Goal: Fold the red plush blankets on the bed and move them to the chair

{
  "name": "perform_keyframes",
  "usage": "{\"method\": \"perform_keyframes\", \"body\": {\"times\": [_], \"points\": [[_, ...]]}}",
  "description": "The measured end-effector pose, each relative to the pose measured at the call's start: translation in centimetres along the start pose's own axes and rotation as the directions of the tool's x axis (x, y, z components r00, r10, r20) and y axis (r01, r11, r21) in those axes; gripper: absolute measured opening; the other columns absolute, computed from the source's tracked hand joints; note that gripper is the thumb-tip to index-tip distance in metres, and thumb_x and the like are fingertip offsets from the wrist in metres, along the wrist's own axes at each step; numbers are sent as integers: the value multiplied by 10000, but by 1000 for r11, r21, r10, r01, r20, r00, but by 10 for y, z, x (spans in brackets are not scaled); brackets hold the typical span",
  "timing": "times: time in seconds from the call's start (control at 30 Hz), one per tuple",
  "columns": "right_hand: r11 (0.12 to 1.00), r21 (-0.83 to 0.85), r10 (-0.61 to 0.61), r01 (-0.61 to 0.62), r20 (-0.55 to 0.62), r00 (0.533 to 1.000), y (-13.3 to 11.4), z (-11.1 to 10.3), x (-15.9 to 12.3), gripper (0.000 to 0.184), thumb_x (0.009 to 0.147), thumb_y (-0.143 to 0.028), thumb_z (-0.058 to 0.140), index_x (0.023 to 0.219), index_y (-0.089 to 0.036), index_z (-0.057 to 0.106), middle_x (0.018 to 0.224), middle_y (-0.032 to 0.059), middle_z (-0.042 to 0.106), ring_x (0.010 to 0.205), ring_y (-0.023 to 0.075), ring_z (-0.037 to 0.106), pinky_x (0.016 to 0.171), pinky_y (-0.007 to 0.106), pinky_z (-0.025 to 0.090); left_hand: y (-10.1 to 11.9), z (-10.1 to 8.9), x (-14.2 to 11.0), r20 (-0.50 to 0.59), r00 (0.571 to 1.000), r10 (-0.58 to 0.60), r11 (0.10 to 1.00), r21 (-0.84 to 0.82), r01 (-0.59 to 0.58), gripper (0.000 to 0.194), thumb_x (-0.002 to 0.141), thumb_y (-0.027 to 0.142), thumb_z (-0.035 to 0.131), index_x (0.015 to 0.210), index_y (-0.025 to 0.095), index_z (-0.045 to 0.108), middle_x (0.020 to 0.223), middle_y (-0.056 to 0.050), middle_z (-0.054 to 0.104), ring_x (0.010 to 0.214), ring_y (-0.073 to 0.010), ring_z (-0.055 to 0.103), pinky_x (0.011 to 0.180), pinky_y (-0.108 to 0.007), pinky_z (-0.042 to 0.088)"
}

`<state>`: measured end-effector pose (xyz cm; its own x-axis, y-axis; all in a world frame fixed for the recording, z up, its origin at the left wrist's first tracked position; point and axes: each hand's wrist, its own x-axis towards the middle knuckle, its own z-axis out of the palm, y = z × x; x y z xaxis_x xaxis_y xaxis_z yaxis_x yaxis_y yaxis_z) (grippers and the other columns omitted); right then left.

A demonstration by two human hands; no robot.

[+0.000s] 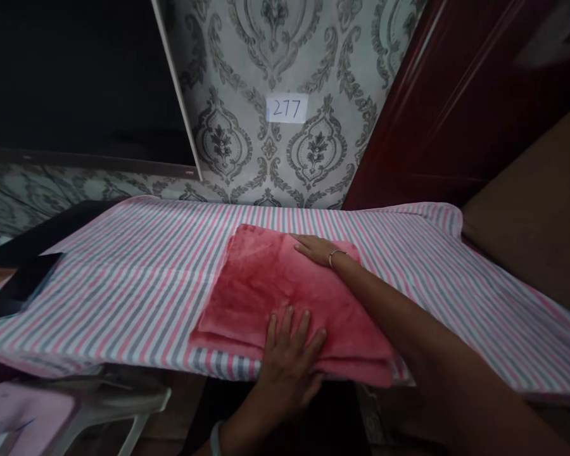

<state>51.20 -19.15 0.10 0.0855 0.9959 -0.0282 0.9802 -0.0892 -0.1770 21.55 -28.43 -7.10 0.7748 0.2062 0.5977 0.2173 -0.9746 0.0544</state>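
Observation:
A folded pink-red plush cloth (247,285) lies in layers on the striped cloth, near the table's front edge. My left hand (289,354) rests on its near edge with the fingers spread over the pile. Farther back, my right hand (318,249) lies flat on the upper right part of the same cloth, fingers stretched out to the left. Neither hand grips the fabric. Below the top layer, a second layer shows along the front edge.
A pink, grey and white striped cloth (123,272) covers the table. At the left lies a dark flat object (33,282). A large black screen (76,82) stands behind, beside patterned wallpaper with a "277" label (287,108). A plastic chair (95,405) is below left.

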Motion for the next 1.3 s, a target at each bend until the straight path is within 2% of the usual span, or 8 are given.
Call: {"method": "perform_keyframes", "body": {"times": [0.13, 0.37, 0.57, 0.7, 0.8, 0.87, 1.1, 1.3], "points": [[999, 35, 31, -27, -128, 991, 2, 10, -2, 592, 1066, -550, 232, 1585, -320, 398, 1505, 34, 561, 1327, 312, 545, 1104, 486, 434, 0, 1, 1, -31, 1000, 2, 1000, -12, -2, 716, 880, 497, 643, 1535, 263, 470, 1664, -100, 328, 1562, -399, 158, 1245, -600, 78], [998, 56, 6, 1, -128, 992, 1, 11, -6, 605, 1061, -525, 245, 1581, -259, 406, 1559, 38, 500, 1397, 284, 494, 1160, 472, 404, 3, 5, -1, -24, 1000, -10, 999, -30, 9, 740, 868, 517, 649, 1537, 261, 462, 1657, -109, 337, 1555, -409, 166, 1232, -624, 93], [987, -44, 147, -152, -87, 985, -21, -9, -11, 611, 1060, -498, 274, 1621, -261, 315, 1663, 70, 313, 1522, 340, 301, 1197, 611, 313, -8, -32, 9, 34, 999, -20, 998, -55, 22, 623, 916, 452, 598, 1493, 235, 511, 1549, -120, 503, 1476, -352, 368, 1232, -607, 152], [984, -116, -155, 138, -149, 977, -74, -11, -23, 569, 1071, -467, 272, 1615, -309, 321, 1693, 46, 234, 1565, 329, 169, 1219, 650, 210, -29, -54, 9, -38, 982, -187, 982, 30, 188, 589, 931, 431, 581, 1488, 248, 526, 1571, -132, 474, 1503, -382, 312, 1220, -667, 84], [887, -138, -449, 442, -26, 893, -116, 3, -28, 555, 1068, -480, 334, 1608, -350, 325, 1690, 31, 254, 1567, 312, 166, 1240, 627, 143, -39, -49, -5, -36, 974, -223, 972, 67, 225, 640, 894, 509, 638, 1491, 304, 530, 1608, -137, 409, 1522, -435, 239, 1200, -689, 94], [836, -124, -533, 535, 52, 845, -129, 11, -21, 570, 1064, -504, 363, 1613, -368, 297, 1698, 17, 227, 1571, 311, 145, 1241, 626, 129, -40, -40, -15, -27, 975, -222, 971, 83, 224, 685, 873, 533, 668, 1504, 318, 513, 1612, -141, 395, 1526, -442, 213, 1202, -673, 104], [966, -80, -242, 247, 65, 968, -79, 9, 50, 649, 1050, -581, 332, 1640, -335, 225, 1709, 35, 170, 1555, 333, 210, 1210, 580, 279, -38, -29, -24, -24, 975, -221, 971, 86, 222, 715, 864, 538, 673, 1519, 316, 491, 1653, -123, 323, 1529, -428, 203, 1206, -633, 147], [982, 37, -183, 183, 2, 983, -60, 23, 68, 655, 1054, -600, 251, 1639, -305, 249, 1681, 52, 280, 1517, 266, 329, 1215, 479, 322, -39, -26, -23, -47, 972, -231, 971, 57, 234, 720, 854, 523, 685, 1516, 314, 493, 1663, -104, 316, 1539, -419, 194, 1220, -635, 130]]}}
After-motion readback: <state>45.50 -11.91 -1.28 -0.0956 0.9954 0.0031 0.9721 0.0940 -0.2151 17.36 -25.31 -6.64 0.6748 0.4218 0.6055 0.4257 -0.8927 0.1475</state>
